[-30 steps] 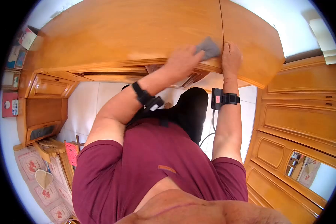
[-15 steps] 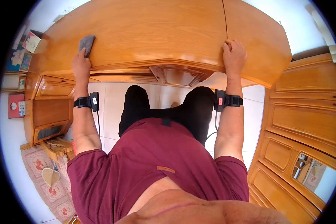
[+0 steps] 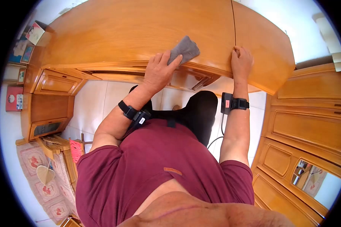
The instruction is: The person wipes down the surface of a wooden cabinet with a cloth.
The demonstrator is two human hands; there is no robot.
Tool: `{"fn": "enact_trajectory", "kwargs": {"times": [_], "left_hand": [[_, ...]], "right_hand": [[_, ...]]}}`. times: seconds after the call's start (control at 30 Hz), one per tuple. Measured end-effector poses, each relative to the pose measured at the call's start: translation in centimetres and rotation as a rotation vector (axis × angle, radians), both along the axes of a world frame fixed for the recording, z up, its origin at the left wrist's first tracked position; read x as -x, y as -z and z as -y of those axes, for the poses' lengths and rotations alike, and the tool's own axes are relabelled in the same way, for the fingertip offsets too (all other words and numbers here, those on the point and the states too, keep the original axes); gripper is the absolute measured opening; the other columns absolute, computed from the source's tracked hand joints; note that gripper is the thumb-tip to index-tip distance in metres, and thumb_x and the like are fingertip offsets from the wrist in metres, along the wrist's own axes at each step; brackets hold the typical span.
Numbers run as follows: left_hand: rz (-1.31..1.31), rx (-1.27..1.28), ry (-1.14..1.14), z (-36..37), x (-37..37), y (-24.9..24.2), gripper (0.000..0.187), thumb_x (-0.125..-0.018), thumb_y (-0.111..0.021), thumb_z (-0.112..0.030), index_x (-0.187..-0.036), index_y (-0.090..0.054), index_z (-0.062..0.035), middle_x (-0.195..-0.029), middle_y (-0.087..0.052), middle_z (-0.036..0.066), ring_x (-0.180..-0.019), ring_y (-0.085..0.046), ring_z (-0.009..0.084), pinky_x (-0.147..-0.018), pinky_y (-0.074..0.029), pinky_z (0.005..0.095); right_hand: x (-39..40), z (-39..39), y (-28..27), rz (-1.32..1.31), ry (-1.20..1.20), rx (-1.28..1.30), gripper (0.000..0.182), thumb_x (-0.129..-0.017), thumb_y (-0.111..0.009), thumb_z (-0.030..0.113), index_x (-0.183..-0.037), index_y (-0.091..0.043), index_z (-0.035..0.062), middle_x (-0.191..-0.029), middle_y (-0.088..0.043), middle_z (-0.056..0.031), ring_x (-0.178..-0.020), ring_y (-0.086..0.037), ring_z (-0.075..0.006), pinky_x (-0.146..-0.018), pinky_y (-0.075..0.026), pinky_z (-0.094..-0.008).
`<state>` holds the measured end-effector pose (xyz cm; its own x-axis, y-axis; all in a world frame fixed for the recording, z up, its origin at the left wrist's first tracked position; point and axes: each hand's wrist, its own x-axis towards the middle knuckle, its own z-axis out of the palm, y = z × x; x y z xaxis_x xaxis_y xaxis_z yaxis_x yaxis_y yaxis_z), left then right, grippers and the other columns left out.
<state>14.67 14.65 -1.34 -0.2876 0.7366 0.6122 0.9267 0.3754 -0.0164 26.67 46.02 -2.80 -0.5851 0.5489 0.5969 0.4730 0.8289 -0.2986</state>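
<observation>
A folded grey cloth (image 3: 185, 51) lies on the brown wooden tabletop (image 3: 140, 30) near its front edge. My left hand (image 3: 161, 72) is closed on the cloth, with the thumb along its near side and the cloth sticking out beyond the fingers. To the right, my right hand (image 3: 242, 62) rests on the wood beside the dark seam (image 3: 234, 22). Its fingers are curled in, and nothing shows in them. Each wrist carries a black strap with a small box.
Below the tabletop's edge is carved wooden panelling (image 3: 187, 80). Wooden cabinets (image 3: 307, 121) stand on the right. At left are a small cabinet (image 3: 58, 84), picture frames (image 3: 27, 53) and a heart-shaped fan (image 3: 45, 174) over patterned cloth. Pale floor tiles (image 3: 93, 98) lie below.
My left hand has carried the grey cloth from the tabletop's left side rightward to near the middle. My right hand stays by the seam, its fingers little changed.
</observation>
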Motion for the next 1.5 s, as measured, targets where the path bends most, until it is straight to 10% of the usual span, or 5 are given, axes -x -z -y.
{"fn": "enact_trajectory", "kwargs": {"times": [0.57,1.03,1.5], "left_hand": [[0.029,-0.207,-0.641,23.8,17.6,4.4,0.058,-0.078,-0.062,0.000,-0.133,-0.059,-0.0183,-0.123,-0.056,0.018,-0.110,-0.052,0.0371,-0.095,-0.042,0.0478],[0.071,-0.164,-0.049,6.1,2.2,1.8,0.053,-0.076,-0.062,0.001,-0.126,-0.063,-0.0183,-0.119,-0.057,0.014,-0.106,-0.056,0.0324,-0.088,-0.045,0.0426],[0.038,-0.129,-0.472,19.7,13.2,4.5,0.060,-0.077,-0.061,0.003,-0.131,-0.061,-0.0213,-0.121,-0.058,0.015,-0.105,-0.055,0.0339,-0.089,-0.043,0.0448]], "right_hand": [[-0.1,-1.1,0.6,0.042,-0.038,0.140,0.022,-0.085,-0.065,0.022,-0.104,-0.072,0.0118,-0.120,-0.066,-0.0134,-0.118,-0.057,-0.0301,-0.103,-0.039,-0.0462],[-0.2,-1.0,0.4,0.093,0.012,0.088,0.024,-0.087,-0.065,0.024,-0.108,-0.072,0.0140,-0.124,-0.066,-0.0113,-0.123,-0.055,-0.0284,-0.106,-0.036,-0.0456],[-0.1,-0.9,0.3,0.039,-0.020,0.047,0.022,-0.085,-0.067,0.022,-0.105,-0.072,0.0127,-0.117,-0.067,-0.0097,-0.116,-0.059,-0.0271,-0.100,-0.041,-0.0445]]}}
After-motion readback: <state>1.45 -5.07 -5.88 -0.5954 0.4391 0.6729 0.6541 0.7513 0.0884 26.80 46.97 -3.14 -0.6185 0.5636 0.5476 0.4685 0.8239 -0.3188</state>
